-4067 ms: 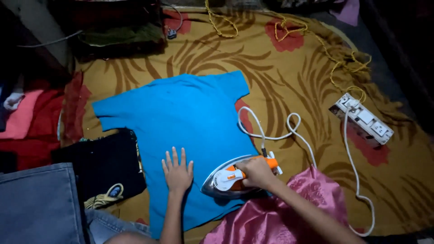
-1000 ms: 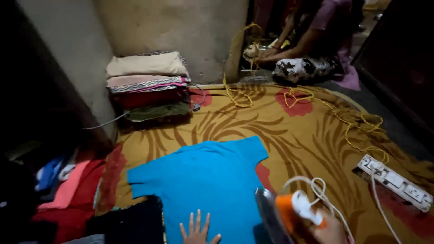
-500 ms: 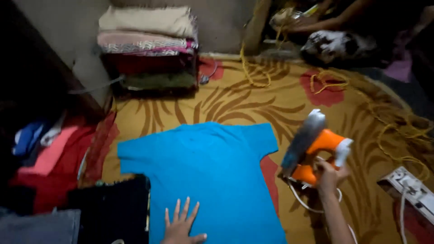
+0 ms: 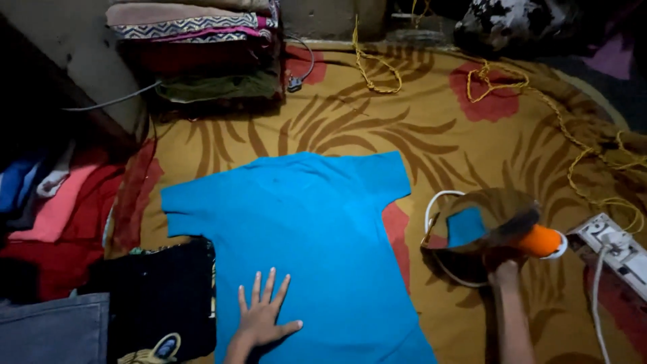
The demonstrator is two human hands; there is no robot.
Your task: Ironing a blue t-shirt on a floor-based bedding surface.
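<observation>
The blue shirt (image 4: 303,249) is spread on the patterned rug (image 4: 472,148), pinned flat by the left hand (image 4: 263,317), fingers spread. The iron (image 4: 495,226) is gripped by the right hand (image 4: 505,269); wrinkles are best smoothed first.

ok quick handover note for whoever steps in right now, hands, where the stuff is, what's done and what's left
Left hand: flat, fingers spread, pressing the lower part of the blue t-shirt.
Right hand: gripping the orange iron, tipped up off the shirt, soleplate facing the camera, above the patterned mat.
The shirt lies spread on the mat; the power strip sits at right.
Done: shirt laid out flat.
Left: how much is already pressed cannot be told; the iron is off the cloth.
</observation>
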